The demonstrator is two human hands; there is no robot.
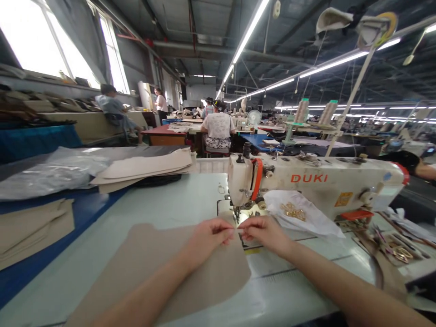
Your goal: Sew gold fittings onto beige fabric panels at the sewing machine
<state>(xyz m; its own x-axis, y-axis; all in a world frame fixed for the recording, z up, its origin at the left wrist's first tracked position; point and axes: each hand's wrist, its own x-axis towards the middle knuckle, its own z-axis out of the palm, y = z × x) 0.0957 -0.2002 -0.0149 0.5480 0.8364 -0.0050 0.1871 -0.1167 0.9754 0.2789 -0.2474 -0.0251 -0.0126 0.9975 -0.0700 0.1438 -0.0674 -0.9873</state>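
Note:
A large beige panel, fabric or leather, lies flat on the pale table with its far edge by the needle of a white sewing machine. Over that panel, my left hand is closed in a pinch just in front of the needle. Facing it, my right hand pinches too, its fingertips close to the left ones. Something small and pale shows between the two pinches, too small to name. Behind my right hand, a white plastic bag holds several gold-coloured metal pieces.
Stacked beige panels and a clear plastic bag lie at the left, with more panels nearer. A tray of metal rings and tools sits right. Thread cones stand behind the machine. Several people work farther back.

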